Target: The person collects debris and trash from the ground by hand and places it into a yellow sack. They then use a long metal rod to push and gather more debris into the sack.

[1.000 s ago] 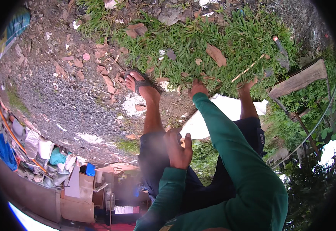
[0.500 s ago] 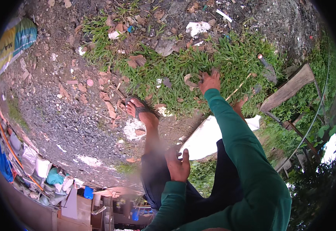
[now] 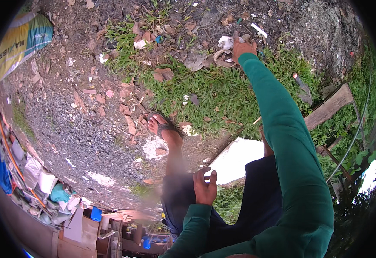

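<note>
My right hand (image 3: 243, 47) is stretched far forward over the top edge of the grass patch (image 3: 214, 92). A curled tan strip (image 3: 223, 60), bent into a loop, hangs at its thumb side and appears held there; what it is made of I cannot tell. The index finger points out beside a crumpled white lump (image 3: 225, 42) on the dirt. Close to my left knee, my left hand (image 3: 205, 188) is raised with nothing in it, fingers loosely bent and thumb apart.
Dry brown leaves (image 3: 164, 74) and a white stick (image 3: 259, 30) lie on the ground. A white sheet (image 3: 235, 159) is between my legs, and a wooden plank (image 3: 332, 105) stands at right. A yellow-and-teal sack (image 3: 22, 45) lies far left, above piled rubbish (image 3: 50, 189).
My right hand has moved forward from mid-grass to the white lump, and the tan loop has travelled with it. My left hand has shifted slightly right; the view has tilted a little.
</note>
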Tool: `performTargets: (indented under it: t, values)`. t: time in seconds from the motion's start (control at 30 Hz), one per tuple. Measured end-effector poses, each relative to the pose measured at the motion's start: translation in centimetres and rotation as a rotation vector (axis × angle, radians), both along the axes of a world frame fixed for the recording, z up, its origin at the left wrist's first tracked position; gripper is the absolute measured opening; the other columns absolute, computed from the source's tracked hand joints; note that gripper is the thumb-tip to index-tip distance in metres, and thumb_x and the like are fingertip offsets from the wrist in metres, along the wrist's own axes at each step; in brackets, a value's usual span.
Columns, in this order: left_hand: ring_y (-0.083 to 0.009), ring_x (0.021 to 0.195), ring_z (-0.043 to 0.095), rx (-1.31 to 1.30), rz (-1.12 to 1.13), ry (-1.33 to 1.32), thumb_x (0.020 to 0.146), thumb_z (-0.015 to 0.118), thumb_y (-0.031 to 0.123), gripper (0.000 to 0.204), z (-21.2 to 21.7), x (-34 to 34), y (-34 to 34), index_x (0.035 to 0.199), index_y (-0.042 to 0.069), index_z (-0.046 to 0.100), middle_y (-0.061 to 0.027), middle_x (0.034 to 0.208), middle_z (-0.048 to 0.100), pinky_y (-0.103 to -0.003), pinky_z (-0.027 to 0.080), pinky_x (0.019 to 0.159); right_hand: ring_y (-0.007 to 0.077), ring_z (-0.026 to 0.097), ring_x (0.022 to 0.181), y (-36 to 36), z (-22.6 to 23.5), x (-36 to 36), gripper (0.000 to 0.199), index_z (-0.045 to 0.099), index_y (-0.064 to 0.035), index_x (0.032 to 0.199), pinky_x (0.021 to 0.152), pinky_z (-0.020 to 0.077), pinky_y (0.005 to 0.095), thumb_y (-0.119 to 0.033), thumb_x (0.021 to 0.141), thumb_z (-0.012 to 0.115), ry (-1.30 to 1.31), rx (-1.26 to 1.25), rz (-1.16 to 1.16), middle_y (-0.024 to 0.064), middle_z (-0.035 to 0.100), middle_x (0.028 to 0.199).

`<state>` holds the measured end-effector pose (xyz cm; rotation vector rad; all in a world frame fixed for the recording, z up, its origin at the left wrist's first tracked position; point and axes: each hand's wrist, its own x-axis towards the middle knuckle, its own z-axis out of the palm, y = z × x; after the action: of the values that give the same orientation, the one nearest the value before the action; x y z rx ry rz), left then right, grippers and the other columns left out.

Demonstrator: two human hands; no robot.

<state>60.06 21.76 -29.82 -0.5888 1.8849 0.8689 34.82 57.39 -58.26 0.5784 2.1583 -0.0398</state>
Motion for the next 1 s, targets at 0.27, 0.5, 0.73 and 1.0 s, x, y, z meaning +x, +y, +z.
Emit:
performTargets:
  t: [0.27, 0.5, 0.73, 1.0]
  values:
    - [-0.0254, 0.093, 0.070, -0.009, 0.021, -0.006, 0.100, 0.071, 0.024, 0.033, 0.1, -0.5, 0.2, 0.121, 0.000, 0.066, -0.0193, 0.122, 0.059, -0.036, 0.060, 0.073, 0.0354, 0.060, 0.132, -1.3, -0.8, 3.1, 0.053, 0.047, -0.0156, 0.156, 0.124, 0.0246, 0.0559, -0.017, 0.103, 0.044, 0.135, 0.187, 0.013, 0.0149, 0.074, 0.124]
    - [-0.0264, 0.094, 0.070, -0.008, 0.127, 0.018, 0.098, 0.072, 0.028, 0.035, 0.5, -1.2, -0.2, 0.120, 0.000, 0.068, -0.0192, 0.120, 0.062, -0.037, 0.059, 0.079, 0.0333, 0.070, 0.116, -0.1, 6.1, 3.2, 0.050, 0.063, -0.0208, 0.142, 0.118, 0.0349, 0.0545, -0.035, 0.095, 0.070, 0.110, 0.108, -0.077, 0.0126, 0.075, 0.122]
    - [-0.0253, 0.090, 0.067, -0.011, 0.312, 0.352, 0.098, 0.072, 0.023, 0.030, 4.3, -8.3, -5.1, 0.117, 0.000, 0.067, -0.0180, 0.114, 0.060, -0.035, 0.057, 0.077, 0.0383, 0.072, 0.107, -5.1, 19.0, 2.8, 0.061, 0.068, -0.0112, 0.133, 0.099, 0.0527, 0.0493, -0.040, 0.081, 0.084, 0.368, 0.032, -0.094, 0.0178, 0.077, 0.111]
    - [-0.0296, 0.093, 0.067, -0.298, 0.227, 0.706, 0.096, 0.071, 0.020, 0.023, 11.7, -9.0, -29.2, 0.111, 0.002, 0.067, -0.0172, 0.107, 0.062, -0.040, 0.056, 0.083, 0.0426, 0.072, 0.104, -16.9, 40.3, -10.7, 0.064, 0.070, -0.0025, 0.127, 0.095, 0.0553, 0.0475, -0.039, 0.077, 0.086, 0.566, 0.061, 0.035, 0.0243, 0.075, 0.110]
